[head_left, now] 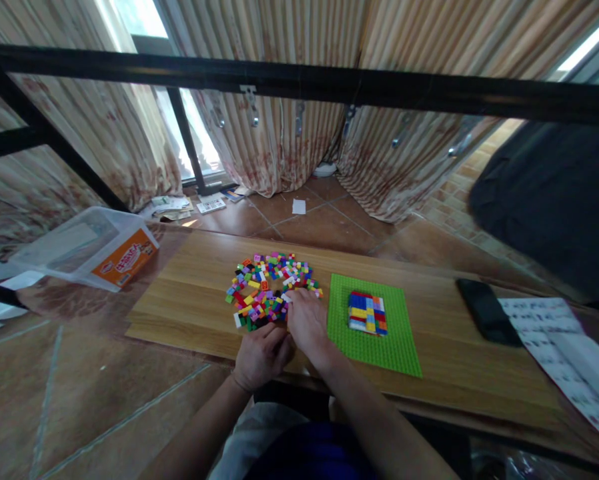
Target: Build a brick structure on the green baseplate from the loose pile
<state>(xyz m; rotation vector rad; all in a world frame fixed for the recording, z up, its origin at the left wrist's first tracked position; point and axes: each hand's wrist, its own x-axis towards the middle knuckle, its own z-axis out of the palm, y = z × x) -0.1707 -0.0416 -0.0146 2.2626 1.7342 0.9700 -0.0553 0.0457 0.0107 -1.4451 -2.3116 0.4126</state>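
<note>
A loose pile of small toy bricks (264, 285) in many colours lies on the wooden table. At the pile's near right side, my right hand (307, 323) reaches in with bent fingers pressed together; whatever is at the fingertips is too small to make out. My left hand (262, 355) rests at the near edge of the pile, its fingers curled in and closed, and their contents are hidden. Right of my hands lies a green baseplate (339, 340). On it sits a block of joined bricks (367, 313) in blue, yellow, red, white and orange.
Wooden table (179, 293) under the bricks. A clear plastic box (79, 233) with an orange label stands at the left. A black phone (485, 310) and a printed sheet (554, 353) lie at the right end. A black metal bar (299, 80) crosses above the far side.
</note>
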